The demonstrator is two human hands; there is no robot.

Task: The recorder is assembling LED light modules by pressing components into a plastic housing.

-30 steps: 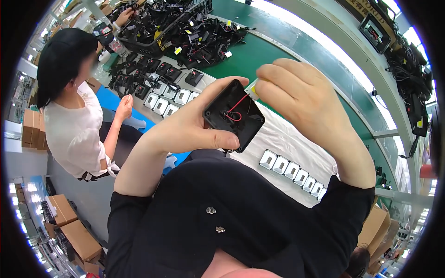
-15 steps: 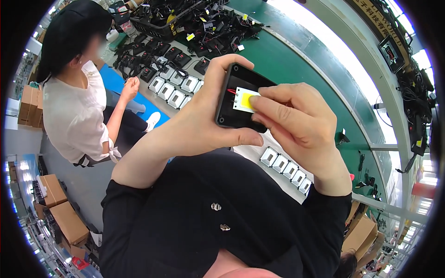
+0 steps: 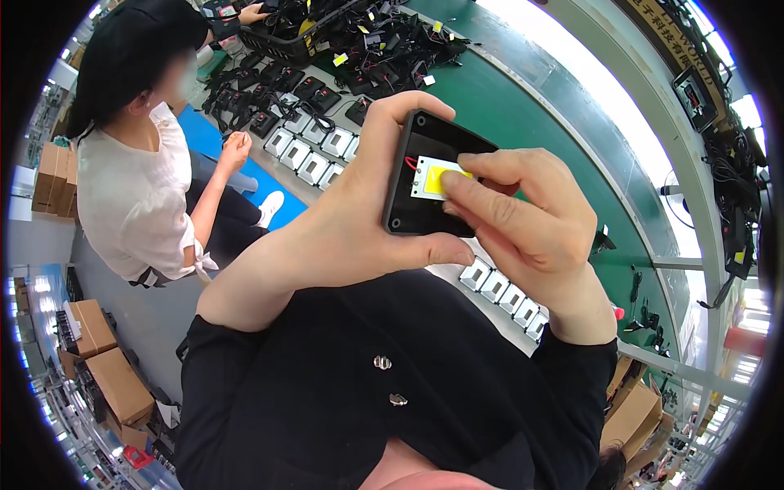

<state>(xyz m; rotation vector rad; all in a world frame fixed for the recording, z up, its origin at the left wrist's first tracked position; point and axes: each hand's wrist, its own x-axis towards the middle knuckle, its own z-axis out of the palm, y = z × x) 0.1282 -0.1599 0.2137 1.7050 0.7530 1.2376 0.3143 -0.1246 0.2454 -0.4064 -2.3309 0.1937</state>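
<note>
My left hand (image 3: 351,212) is wrapped round a black plastic housing (image 3: 406,214), its open side facing up, with screw holes at the corners. Thumb and fingers of my right hand (image 3: 527,208) pinch a white LED panel (image 3: 419,186) with a yellow centre, held over the housing's inside. A short red wire (image 3: 411,162) runs from the panel's left end into the housing. My right fingers cover the panel's right end, so whether it touches the housing floor cannot be seen.
Green workbench (image 3: 539,122) beyond my hands bears a heap of black wired lamp parts (image 3: 384,49) and a black basket (image 3: 286,47). White-framed housings (image 3: 314,167) stand in rows; more frames (image 3: 510,294) sit near my right forearm. A person (image 3: 135,180) is at my left; cardboard boxes (image 3: 118,384) lie behind.
Both hands, with the housing and panel, have shifted very slightly right. Another hand has appeared at the basket at the far left. My grip looks the same.
</note>
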